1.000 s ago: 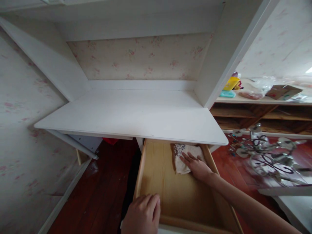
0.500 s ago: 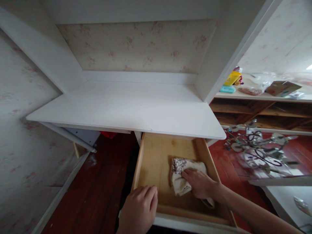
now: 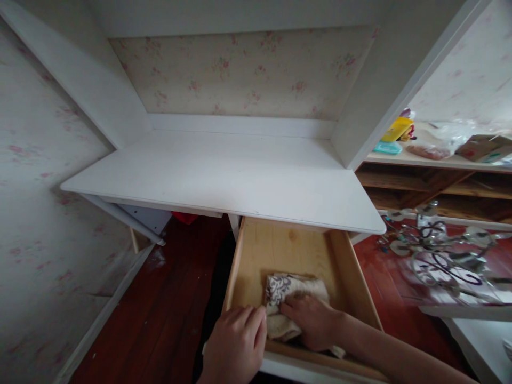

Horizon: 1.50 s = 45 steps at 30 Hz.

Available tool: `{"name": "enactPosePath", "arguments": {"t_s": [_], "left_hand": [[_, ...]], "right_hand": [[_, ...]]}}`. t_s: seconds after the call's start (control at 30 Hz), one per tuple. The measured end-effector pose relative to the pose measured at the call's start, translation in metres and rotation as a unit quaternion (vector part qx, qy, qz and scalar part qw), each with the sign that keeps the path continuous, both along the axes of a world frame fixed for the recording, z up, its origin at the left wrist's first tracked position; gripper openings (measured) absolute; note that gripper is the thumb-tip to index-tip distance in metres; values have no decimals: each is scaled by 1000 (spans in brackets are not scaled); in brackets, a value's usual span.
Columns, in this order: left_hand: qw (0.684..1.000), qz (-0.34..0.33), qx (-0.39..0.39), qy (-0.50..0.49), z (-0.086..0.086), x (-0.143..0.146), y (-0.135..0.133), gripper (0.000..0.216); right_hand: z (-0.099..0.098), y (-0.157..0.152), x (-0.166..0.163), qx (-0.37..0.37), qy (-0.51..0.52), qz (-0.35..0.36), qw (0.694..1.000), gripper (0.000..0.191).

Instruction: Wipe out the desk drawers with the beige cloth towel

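Note:
A wooden drawer (image 3: 260,248) with a white front is pulled out from under the white desk (image 3: 236,170). My left hand (image 3: 237,341) is curled over its front left corner, fingers wrapped on the rim. Inside, a folded cream cloth (image 3: 278,290) with a grey scroll pattern lies on the drawer's bottom near the front. My right hand (image 3: 312,320) reaches in from the right and grips the cloth, pressing it down. Part of the cloth is hidden under that hand.
To the right, a metal-and-glass chandelier (image 3: 444,250) lies near the red wooden floor (image 3: 164,298). Behind it, a low shelf unit (image 3: 416,184) holds a yellow container (image 3: 398,129), plastic bags and a cardboard box (image 3: 482,148). Floral-papered wall (image 3: 36,213) borders the left.
My right hand has moved the cloth toward the drawer's front and slightly left. My left hand keeps its place on the drawer corner. The view has shifted slightly.

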<state>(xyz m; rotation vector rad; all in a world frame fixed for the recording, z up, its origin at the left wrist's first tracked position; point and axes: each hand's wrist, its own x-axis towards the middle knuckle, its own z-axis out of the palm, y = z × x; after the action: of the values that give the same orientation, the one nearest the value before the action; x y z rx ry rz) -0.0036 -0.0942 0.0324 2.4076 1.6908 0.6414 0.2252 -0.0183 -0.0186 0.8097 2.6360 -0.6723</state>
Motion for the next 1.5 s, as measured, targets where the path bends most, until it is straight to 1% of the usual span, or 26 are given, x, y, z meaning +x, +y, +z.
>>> {"name": "enactPosePath", "arguments": {"t_s": [0.13, 0.23, 0.3, 0.4, 0.47, 0.6, 0.7, 0.77, 0.83, 0.9, 1.0, 1.1, 1.17, 1.27, 1.4, 1.47, 1.5], "left_hand": [[1000, 9, 12, -3, 0, 0, 0, 20], [1000, 14, 28, -5, -1, -1, 1, 20], [999, 14, 42, -5, -1, -1, 2, 20], [999, 12, 50, -6, -2, -1, 5, 20], [999, 10, 48, -4, -3, 0, 6, 19], [999, 4, 33, 11, -8, -1, 8, 17], [1000, 1, 18, 17, -12, -3, 8, 18], [1000, -1, 12, 23, -14, -4, 8, 18], [1000, -1, 9, 28, -15, -5, 7, 18], [1000, -2, 5, 31, -13, -5, 7, 19], [1000, -4, 6, 28, -10, -4, 6, 21], [1000, 1, 17, 22, -6, -3, 7, 22], [1000, 2, 23, 16, -4, -2, 8, 23], [1000, -3, 28, 6, -3, -1, 8, 24], [1000, -12, 27, -6, -3, 0, 7, 25], [1000, -11, 20, -6, -3, 1, 7, 26], [1000, -10, 16, -5, -2, 1, 7, 26]], "right_hand": [[-4, 7, -56, 21, 47, 23, 998, 49], [-3, 12, -90, 47, 84, 38, 995, 35], [-4, 15, -102, 55, 92, 40, 993, 28], [-8, 24, -105, 73, 84, 19, 994, 33], [-12, 35, -102, 98, 79, -18, 992, 40], [-16, 66, -100, 152, 59, -123, 979, 66], [-19, 92, -103, 184, 46, -147, 971, 79], [-23, 107, -105, 190, 33, -157, 969, 82], [-28, 117, -108, 181, 12, -170, 969, 82], [-34, 122, -110, 167, -8, -173, 971, 79], [-40, 122, -110, 160, -20, -171, 972, 76], [-41, 115, -98, 170, -29, -175, 969, 76], [-39, 109, -80, 177, -41, -184, 966, 78], [-32, 101, -36, 174, -79, -203, 960, 85], [-17, 95, 31, 161, -144, -256, 942, 96], [-8, 93, 50, 158, -138, -249, 946, 96], [-5, 91, 55, 161, -128, -242, 948, 93]]}}
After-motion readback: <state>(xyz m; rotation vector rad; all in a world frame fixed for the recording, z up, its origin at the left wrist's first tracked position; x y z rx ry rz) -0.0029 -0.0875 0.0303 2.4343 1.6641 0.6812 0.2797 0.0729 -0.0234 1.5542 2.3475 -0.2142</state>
